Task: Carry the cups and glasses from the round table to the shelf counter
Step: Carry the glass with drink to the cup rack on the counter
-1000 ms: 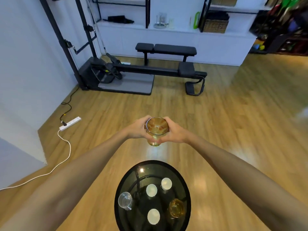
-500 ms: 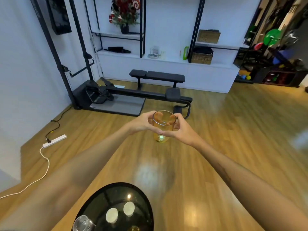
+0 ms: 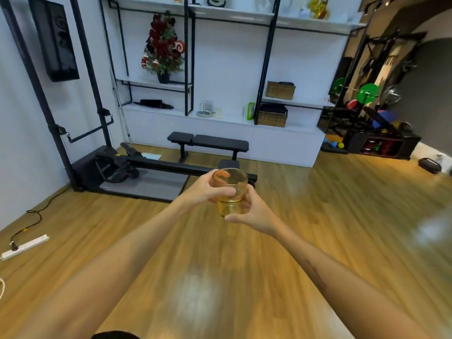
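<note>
Wooden floor [image 3: 318,216], white shelf counter [image 3: 220,123], black bench [image 3: 208,143], wall shelving [image 3: 232,15]

Head view. Both arms extended forward over wood floor [image 3: 318,216]. Amber glass [image 3: 230,192] held upright between the two hands: left hand [image 3: 206,189] wraps its upper part from the left, thumb across the near side; right hand [image 3: 254,214] cups the lower part from the right and beneath. Ahead: black weight bench [image 3: 208,143], then white shelf counter [image 3: 220,118] against the wall, carrying a clear item [image 3: 206,109], blurred, and a wicker basket [image 3: 272,116]. Small decorated tree [image 3: 163,45] on a shelf above. Dark curved edge [image 3: 115,335] at frame bottom.
</note>
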